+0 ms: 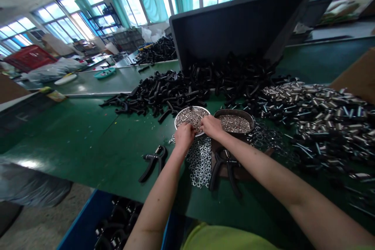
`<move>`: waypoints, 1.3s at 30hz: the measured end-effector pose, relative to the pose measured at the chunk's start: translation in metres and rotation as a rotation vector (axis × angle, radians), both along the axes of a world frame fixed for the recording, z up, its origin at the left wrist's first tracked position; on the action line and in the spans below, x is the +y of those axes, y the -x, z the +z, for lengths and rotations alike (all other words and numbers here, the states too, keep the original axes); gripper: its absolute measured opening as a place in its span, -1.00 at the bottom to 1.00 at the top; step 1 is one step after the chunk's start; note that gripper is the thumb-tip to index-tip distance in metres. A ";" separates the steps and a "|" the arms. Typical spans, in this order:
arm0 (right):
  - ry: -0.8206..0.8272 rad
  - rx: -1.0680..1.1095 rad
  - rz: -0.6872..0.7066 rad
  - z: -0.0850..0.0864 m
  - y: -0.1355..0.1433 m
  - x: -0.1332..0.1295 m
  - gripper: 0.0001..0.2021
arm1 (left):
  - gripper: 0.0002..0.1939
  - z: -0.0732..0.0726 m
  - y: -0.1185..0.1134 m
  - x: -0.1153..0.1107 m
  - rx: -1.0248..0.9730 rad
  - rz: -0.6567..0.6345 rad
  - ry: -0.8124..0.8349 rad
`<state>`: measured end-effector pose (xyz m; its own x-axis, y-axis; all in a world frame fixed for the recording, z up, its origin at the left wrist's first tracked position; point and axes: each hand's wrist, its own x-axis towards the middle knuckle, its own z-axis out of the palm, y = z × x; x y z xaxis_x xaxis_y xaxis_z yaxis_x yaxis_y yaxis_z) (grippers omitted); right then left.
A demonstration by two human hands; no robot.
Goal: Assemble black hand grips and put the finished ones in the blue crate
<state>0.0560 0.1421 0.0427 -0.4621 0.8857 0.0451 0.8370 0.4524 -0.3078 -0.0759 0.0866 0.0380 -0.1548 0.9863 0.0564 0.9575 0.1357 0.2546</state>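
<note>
My left hand (184, 136) is at the front left of a round white-rimmed dish (191, 114) of small metal pins, its fingers bent down over them. On the dish's right side, my right hand (211, 126) has its fingers closed together among the pins. What either hand holds is too small to make out. Metal nuts (200, 164) lie spread below the dish. An oval tin (234, 121) of small metal parts stands right of it. One black clamp (152, 163) lies left of the nuts, another black clamp (225, 168) under my right forearm.
Behind the dish is a heap of black clamp parts (158, 90), spilling from a large grey bin (240, 27). Metal cylinders and rods (328, 113) are piled at the right. A blue crate (84, 218) with black clamps stands below the table's front edge.
</note>
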 end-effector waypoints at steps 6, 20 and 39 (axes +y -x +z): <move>0.022 0.158 0.005 -0.005 -0.006 0.002 -0.90 | -0.81 0.001 0.002 0.002 -0.021 0.011 0.009; 0.151 0.566 -0.092 0.001 -0.066 -0.041 -0.83 | -0.85 -0.001 -0.003 0.005 -0.101 -0.019 -0.031; 0.236 0.599 -0.129 -0.024 -0.116 -0.087 -0.91 | -0.82 -0.002 -0.031 -0.072 -1.073 -0.235 0.107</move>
<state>0.1717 0.0555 0.0184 -0.3071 0.9498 0.0594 0.5329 0.2234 -0.8162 -0.0450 0.0144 0.0361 0.1197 0.9894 -0.0825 0.2505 0.0503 0.9668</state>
